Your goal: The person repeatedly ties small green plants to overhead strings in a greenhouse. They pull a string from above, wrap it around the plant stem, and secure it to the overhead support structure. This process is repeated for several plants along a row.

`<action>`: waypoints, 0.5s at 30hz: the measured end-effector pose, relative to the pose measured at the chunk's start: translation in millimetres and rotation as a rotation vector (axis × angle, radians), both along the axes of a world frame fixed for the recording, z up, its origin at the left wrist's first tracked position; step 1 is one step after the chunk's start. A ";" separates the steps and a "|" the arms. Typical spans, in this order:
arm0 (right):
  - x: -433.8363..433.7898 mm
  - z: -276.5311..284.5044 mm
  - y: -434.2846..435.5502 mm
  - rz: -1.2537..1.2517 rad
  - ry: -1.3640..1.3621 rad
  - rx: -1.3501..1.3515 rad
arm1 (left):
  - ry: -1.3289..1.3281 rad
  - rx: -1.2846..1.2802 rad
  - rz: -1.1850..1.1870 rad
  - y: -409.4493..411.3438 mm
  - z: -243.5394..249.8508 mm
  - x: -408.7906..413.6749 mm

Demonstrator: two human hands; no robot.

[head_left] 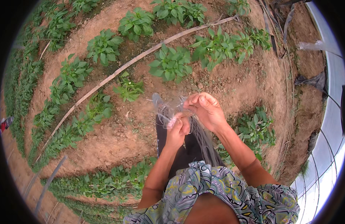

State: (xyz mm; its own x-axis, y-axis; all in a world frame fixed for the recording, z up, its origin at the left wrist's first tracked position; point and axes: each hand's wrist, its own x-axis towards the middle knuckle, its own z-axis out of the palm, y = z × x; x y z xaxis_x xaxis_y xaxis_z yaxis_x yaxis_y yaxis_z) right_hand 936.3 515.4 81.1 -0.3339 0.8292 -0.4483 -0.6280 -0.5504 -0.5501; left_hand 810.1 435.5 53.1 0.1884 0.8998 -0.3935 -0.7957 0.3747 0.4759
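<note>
My left hand is closed around a bundle of thin, pale plastic twine. Its long strands hang down over my dark trousers, and loose loops stick out beyond the fingers. A small pinkish-white piece shows beside the left thumb. Close by on the right, my right hand is raised with bent fingers, its fingertips among the loose strands. Whether it pinches a strand is too fine to tell. Below the hands, one grey shoe is partly visible through the loops, standing on the soil.
Leafy pepper plants grow in rows on brown soil. A long pale strip runs between two rows. At right stand a plastic greenhouse wall and another plant. Grey poles rise at lower left. Another person's shoe shows far left.
</note>
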 end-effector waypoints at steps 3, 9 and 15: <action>-11.8 -9.8 -2.2 -0.041 0.161 -0.072 | -0.154 -0.276 0.145 -6.8 -37.8 -15.6; -20.6 -43.7 -13.1 0.054 -0.214 -0.062 | -0.317 -0.477 0.761 -3.1 -120.4 -67.1; -48.9 -94.3 -30.0 0.397 -0.855 0.186 | -0.094 -0.479 0.176 10.3 -101.3 -57.8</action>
